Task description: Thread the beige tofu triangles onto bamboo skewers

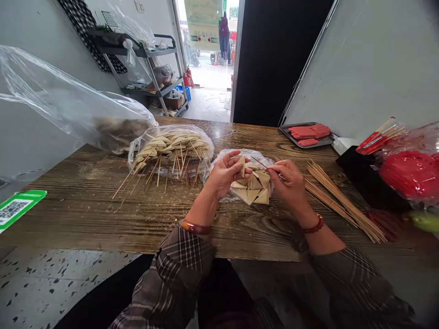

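Observation:
My left hand (228,172) pinches a folded tofu-skin triangle (243,165) above an open plastic bag. In my right hand (288,179) a thin wooden skewer (259,161) is held between thumb and fingers, its tip pointing up and left, apart from the held triangle. Beneath both hands, loose tofu-skin triangles (254,191) are heaped on the bag. To the left, a plastic bag (209,135) holds a pile of skewered triangles (174,142), their sticks jutting toward me. A bundle of bare skewers (346,201) lies on the table right of my right hand.
On the wooden table (137,228) at the back right is a dark tray (287,131) with pink slabs (310,132). A black box (365,178) and red-wrapped sticks stand at right. A clear bag (120,123) slumps at left, near a green QR card (22,208).

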Demonstrator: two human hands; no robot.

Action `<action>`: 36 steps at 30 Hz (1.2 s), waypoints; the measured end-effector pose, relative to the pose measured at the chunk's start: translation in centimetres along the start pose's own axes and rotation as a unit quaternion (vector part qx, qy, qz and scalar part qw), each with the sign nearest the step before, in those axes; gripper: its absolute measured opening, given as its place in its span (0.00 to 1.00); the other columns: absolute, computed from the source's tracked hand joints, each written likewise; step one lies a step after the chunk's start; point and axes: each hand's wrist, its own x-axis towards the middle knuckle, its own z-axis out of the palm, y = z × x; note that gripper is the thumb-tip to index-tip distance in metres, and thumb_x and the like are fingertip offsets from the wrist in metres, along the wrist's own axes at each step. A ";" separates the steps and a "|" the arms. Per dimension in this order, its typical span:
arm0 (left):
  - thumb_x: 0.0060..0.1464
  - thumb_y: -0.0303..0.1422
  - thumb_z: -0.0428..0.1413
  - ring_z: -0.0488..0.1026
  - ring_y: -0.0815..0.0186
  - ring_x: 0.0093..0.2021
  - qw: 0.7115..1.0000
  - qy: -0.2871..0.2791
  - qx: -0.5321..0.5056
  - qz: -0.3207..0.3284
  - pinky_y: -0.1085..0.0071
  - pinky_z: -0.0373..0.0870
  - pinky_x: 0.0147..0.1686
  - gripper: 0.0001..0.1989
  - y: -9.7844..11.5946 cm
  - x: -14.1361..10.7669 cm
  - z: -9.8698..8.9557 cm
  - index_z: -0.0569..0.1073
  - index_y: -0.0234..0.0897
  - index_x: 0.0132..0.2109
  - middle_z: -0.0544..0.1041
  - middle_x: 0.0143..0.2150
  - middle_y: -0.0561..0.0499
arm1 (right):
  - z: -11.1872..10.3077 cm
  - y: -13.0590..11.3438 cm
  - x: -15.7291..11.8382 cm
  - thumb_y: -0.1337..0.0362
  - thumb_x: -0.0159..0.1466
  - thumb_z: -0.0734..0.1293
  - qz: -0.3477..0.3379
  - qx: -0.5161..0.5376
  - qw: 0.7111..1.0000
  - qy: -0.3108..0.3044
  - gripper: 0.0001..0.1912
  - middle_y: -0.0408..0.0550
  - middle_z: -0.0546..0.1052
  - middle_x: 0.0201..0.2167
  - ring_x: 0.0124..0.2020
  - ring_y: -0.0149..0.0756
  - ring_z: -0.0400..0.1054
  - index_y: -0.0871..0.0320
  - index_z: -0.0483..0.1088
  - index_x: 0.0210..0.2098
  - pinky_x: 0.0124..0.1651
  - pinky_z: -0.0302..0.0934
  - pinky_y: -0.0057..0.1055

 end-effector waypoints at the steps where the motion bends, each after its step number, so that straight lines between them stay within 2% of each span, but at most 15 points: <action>1: 0.48 0.27 0.66 0.80 0.66 0.32 1.000 0.005 0.001 0.003 0.71 0.76 0.33 0.25 0.0 0.0 0.0 0.66 0.34 0.50 0.80 0.42 0.46 | -0.1 0.0 0.0 0.62 0.67 0.64 0.001 0.000 1.000 0.002 0.09 0.49 0.76 0.33 0.36 0.38 0.70 0.54 0.76 0.36 0.37 0.66 0.36; 7: 0.47 0.26 0.67 0.80 0.67 0.34 1.000 0.018 -0.013 0.009 0.73 0.76 0.36 0.16 -0.3 0.5 -0.2 0.71 0.29 0.42 0.81 0.39 0.44 | -0.1 -0.1 0.0 0.62 0.67 0.63 0.017 0.031 0.999 -0.023 0.10 0.48 0.78 0.33 0.34 0.36 0.70 0.54 0.77 0.39 0.35 0.64 0.33; 13: 0.46 0.20 0.64 0.80 0.67 0.40 0.998 0.028 -0.049 -0.010 0.72 0.75 0.45 0.19 -0.5 0.6 -0.4 0.75 0.28 0.48 0.80 0.41 0.44 | 0.7 -0.1 -0.4 0.61 0.66 0.63 0.103 0.089 0.989 -0.052 0.13 0.47 0.77 0.31 0.29 0.33 0.66 0.56 0.78 0.43 0.31 0.60 0.30; 17: 0.44 0.18 0.64 0.80 0.66 0.39 0.998 0.032 -0.049 0.000 0.72 0.75 0.43 0.21 -0.5 0.5 -0.3 0.75 0.29 0.48 0.80 0.42 0.45 | 1.0 -0.2 -0.6 0.62 0.65 0.61 0.148 0.120 0.979 -0.068 0.16 0.43 0.73 0.26 0.25 0.31 0.62 0.58 0.77 0.47 0.29 0.56 0.29; 23: 0.43 0.21 0.66 0.79 0.70 0.34 0.999 0.035 -0.020 0.010 0.75 0.73 0.40 0.18 -0.6 0.5 -0.4 0.77 0.29 0.45 0.81 0.36 0.46 | 1.5 -0.5 -0.9 0.65 0.63 0.61 0.155 0.134 0.974 -0.095 0.19 0.39 0.66 0.20 0.20 0.27 0.53 0.60 0.77 0.48 0.24 0.49 0.27; 25: 0.43 0.22 0.67 0.78 0.70 0.35 0.999 0.034 -0.011 0.016 0.74 0.73 0.41 0.21 -0.6 0.5 -0.4 0.76 0.30 0.46 0.81 0.37 0.46 | 1.6 -0.4 -1.0 0.64 0.63 0.61 0.157 0.134 0.973 -0.099 0.18 0.39 0.67 0.21 0.20 0.27 0.54 0.61 0.78 0.47 0.24 0.49 0.27; 29: 0.38 0.23 0.69 0.79 0.67 0.40 0.998 0.031 0.015 0.047 0.71 0.73 0.43 0.30 -0.8 0.5 -0.3 0.74 0.33 0.52 0.79 0.46 0.46 | 1.7 -0.1 -1.1 0.60 0.65 0.62 0.146 0.125 0.976 -0.105 0.18 0.40 0.69 0.20 0.20 0.28 0.55 0.60 0.78 0.47 0.24 0.50 0.27; 32: 0.35 0.23 0.70 0.77 0.68 0.41 0.996 0.032 0.044 0.070 0.72 0.72 0.43 0.29 -0.9 0.5 -0.2 0.75 0.32 0.49 0.79 0.47 0.45 | 1.7 0.1 -1.1 0.58 0.65 0.64 0.128 0.114 0.979 -0.107 0.17 0.44 0.78 0.26 0.23 0.30 0.64 0.58 0.78 0.48 0.26 0.57 0.27; 34: 0.36 0.25 0.70 0.76 0.70 0.39 0.995 0.028 0.063 0.074 0.74 0.71 0.42 0.26 -1.0 0.5 -0.2 0.76 0.30 0.46 0.80 0.42 0.46 | 1.8 0.2 -1.2 0.59 0.65 0.64 0.113 0.109 0.982 -0.109 0.16 0.48 0.82 0.36 0.30 0.34 0.72 0.57 0.79 0.47 0.32 0.63 0.29; 36: 0.38 0.27 0.70 0.75 0.71 0.36 0.995 0.024 0.075 0.068 0.75 0.70 0.39 0.23 -1.1 0.5 -0.1 0.77 0.30 0.45 0.80 0.38 0.47 | 1.9 0.4 -1.2 0.60 0.65 0.64 0.102 0.110 0.982 -0.118 0.16 0.50 0.83 0.43 0.38 0.38 0.76 0.56 0.79 0.48 0.38 0.67 0.32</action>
